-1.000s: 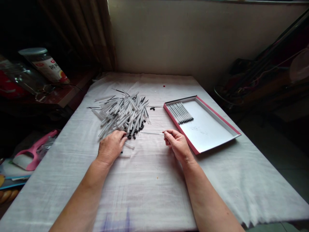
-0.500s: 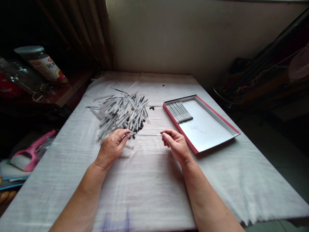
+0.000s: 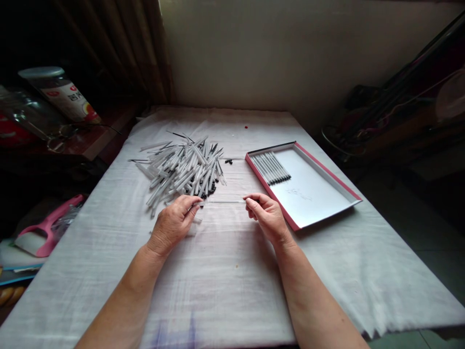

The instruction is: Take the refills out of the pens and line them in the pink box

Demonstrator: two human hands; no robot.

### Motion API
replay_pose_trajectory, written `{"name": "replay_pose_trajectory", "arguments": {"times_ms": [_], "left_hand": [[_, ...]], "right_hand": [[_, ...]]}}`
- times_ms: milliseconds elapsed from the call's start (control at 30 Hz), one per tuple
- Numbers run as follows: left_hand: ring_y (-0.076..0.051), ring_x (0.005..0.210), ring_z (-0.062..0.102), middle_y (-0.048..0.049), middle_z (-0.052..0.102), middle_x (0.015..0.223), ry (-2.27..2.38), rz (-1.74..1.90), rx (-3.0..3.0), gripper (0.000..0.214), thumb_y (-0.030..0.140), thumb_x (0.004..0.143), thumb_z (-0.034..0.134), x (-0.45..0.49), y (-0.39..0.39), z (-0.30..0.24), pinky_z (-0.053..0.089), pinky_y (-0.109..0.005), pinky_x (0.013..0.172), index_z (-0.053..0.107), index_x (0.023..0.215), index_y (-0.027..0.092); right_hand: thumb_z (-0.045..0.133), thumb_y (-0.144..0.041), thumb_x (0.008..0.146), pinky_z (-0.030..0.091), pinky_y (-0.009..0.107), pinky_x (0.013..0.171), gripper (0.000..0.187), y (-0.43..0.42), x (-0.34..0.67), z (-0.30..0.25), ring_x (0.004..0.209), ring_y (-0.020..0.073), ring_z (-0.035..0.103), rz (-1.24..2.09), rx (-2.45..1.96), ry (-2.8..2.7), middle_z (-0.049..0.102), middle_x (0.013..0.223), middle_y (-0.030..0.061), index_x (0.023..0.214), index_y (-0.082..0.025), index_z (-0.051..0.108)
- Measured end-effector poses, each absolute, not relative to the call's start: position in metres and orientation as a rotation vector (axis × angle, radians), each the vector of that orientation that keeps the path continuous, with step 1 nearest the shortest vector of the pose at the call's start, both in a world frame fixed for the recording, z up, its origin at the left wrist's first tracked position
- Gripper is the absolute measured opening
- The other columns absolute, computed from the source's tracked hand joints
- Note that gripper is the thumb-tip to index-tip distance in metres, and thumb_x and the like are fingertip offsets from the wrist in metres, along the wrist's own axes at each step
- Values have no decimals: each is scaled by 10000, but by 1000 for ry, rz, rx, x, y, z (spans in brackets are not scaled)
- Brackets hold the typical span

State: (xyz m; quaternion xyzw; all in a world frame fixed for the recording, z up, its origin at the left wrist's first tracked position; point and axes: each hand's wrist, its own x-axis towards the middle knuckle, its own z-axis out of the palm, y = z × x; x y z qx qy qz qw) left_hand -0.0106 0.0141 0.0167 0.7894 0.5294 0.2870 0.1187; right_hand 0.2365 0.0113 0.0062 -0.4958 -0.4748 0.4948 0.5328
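Observation:
Between my two hands a thin pen refill point(image 3: 227, 201) runs sideways above the cloth. My right hand point(image 3: 265, 213) pinches its right end between thumb and fingertips. My left hand point(image 3: 174, 218) is closed on a clear pen barrel point(image 3: 199, 204), mostly covered by the fingers, which meets the refill's left end. Whether the refill's tip is inside the barrel I cannot tell. Just beyond my left hand lies a heap of clear pen barrels and refills point(image 3: 181, 167), with small black caps point(image 3: 210, 190) at its near edge.
Right of the heap sits a shallow red-edged box lid point(image 3: 274, 199), holding a row of assembled pens point(image 3: 271, 168) with black ends. Several black caps point(image 3: 228, 162) lie between. Jars point(image 3: 67, 94) and a pink-handled tool point(image 3: 47, 228) stand off the table's left side.
My left hand has moved slightly to the right with the barrel, closing the gap to the refill's left end. My right hand has barely shifted.

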Motion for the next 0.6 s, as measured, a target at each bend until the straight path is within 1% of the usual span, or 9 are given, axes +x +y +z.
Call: {"name": "replay_pose_trajectory", "arguments": {"times_ms": [133, 233, 300, 433, 500, 600], "left_hand": [[-178, 902, 653, -40, 667, 1008, 1541, 833, 2326, 230, 304, 936, 462, -8, 12, 18, 499, -282, 796, 626, 1073, 218], [-177, 890, 643, -53, 657, 994, 1496, 838, 2355, 246, 303, 943, 433, -2, 10, 20, 500, -285, 791, 621, 1066, 205], [-179, 888, 635, -61, 650, 981, 1446, 837, 2362, 249, 304, 947, 413, 3, 8, 20, 500, -288, 783, 613, 1051, 198], [-173, 850, 631, -56, 653, 915, 1311, 863, 2308, 213, 297, 943, 421, 12, 6, 15, 505, -282, 776, 602, 998, 200], [-168, 835, 637, -54, 665, 892, 1279, 911, 2266, 195, 290, 939, 442, 15, 6, 11, 508, -274, 774, 607, 979, 195], [-162, 812, 650, -55, 680, 866, 1284, 983, 2212, 195, 295, 936, 471, 17, 6, 6, 512, -263, 769, 624, 971, 181]], "right_hand": [[677, -429, 737, 424, 227, 474, 293, 11, 236, 6, 501, 93, 503, 1204, -1218, -1169, 605, 616, -4, 850, -161, 711], [682, -409, 728, 443, 233, 493, 301, 9, 237, 8, 517, 102, 530, 1322, -1257, -1316, 649, 638, 9, 883, -159, 746], [688, -386, 721, 472, 254, 544, 276, 9, 241, 9, 570, 127, 580, 1365, -1282, -1433, 693, 678, 21, 876, -171, 763], [699, -368, 715, 518, 334, 719, 223, 9, 248, 9, 758, 205, 674, 1328, -1308, -1529, 759, 819, 48, 840, -201, 778], [699, -374, 717, 521, 356, 758, 222, 9, 250, 7, 794, 225, 688, 1322, -1310, -1530, 766, 849, 57, 834, -204, 780], [691, -379, 725, 527, 363, 775, 221, 9, 250, 4, 816, 232, 696, 1296, -1301, -1528, 768, 865, 64, 828, -205, 780]]}}
